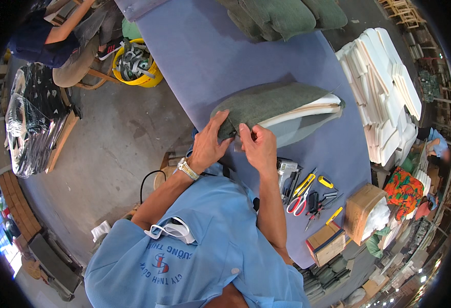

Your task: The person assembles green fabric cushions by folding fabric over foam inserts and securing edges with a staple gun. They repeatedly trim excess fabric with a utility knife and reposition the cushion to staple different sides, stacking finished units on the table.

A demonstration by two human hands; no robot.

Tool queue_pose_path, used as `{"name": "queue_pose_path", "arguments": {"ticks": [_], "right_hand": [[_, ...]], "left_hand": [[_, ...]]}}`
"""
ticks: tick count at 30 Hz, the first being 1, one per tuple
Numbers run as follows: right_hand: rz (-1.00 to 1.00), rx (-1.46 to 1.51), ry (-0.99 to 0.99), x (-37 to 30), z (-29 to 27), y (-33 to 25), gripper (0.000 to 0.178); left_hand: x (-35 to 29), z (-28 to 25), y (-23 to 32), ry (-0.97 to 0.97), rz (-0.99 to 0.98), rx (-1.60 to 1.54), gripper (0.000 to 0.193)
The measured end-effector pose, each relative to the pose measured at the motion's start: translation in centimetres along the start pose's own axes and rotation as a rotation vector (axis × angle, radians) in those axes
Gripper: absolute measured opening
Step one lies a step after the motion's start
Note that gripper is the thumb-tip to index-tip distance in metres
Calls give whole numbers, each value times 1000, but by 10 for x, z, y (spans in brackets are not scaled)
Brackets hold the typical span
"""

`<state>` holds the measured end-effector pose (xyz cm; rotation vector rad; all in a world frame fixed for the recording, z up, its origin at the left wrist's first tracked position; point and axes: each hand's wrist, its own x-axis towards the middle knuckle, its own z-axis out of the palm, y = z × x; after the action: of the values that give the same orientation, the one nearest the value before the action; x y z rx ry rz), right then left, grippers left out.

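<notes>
A dark green fabric cushion cover [266, 98] lies on the blue-grey table, open along its near right side. White foam padding [307, 110] shows in that opening, with a paler lining below it. My left hand [210, 143] grips the cover's near left corner between thumb and fingers. Close beside it, my right hand [258, 146] is closed in a pinch at the cover's edge. A small greyish flap shows under the right fingers; what it is I cannot tell.
Right of my right arm lie a staple gun [287, 172], scissors [298, 204], yellow cutters [306, 184] and other hand tools. Cardboard boxes [361, 210] stand beyond them. White foam pieces [382, 87] are stacked at the right. Green covers [282, 18] lie at the far end. A person [46, 36] sits far left by a yellow bucket [151, 81].
</notes>
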<state>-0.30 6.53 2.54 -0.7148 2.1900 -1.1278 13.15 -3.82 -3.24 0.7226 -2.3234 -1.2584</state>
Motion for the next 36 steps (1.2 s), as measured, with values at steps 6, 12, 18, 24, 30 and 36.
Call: {"name": "queue_pose_path", "arguments": {"ticks": [6,12,18,24,30,36], "right_hand": [[-27,-23,22,5,-5,3,45],[-63,-49,46,6,-5,6,45],[-109,-80,129,5,3,4,46],[-175,-71,174,15,20,11,42],[-289,25,175,36,38,18,33],[-412,74,222,46,50,26,17]], "left_hand": [[8,-4,2,-12,83,68,75],[12,-8,6,-8,76,6,65],[16,-9,8,14,84,15,60],[22,-12,0,26,33,-17,57],[36,-17,-18,53,-61,-269,66],[60,-26,13,-26,-387,-424,65]]}}
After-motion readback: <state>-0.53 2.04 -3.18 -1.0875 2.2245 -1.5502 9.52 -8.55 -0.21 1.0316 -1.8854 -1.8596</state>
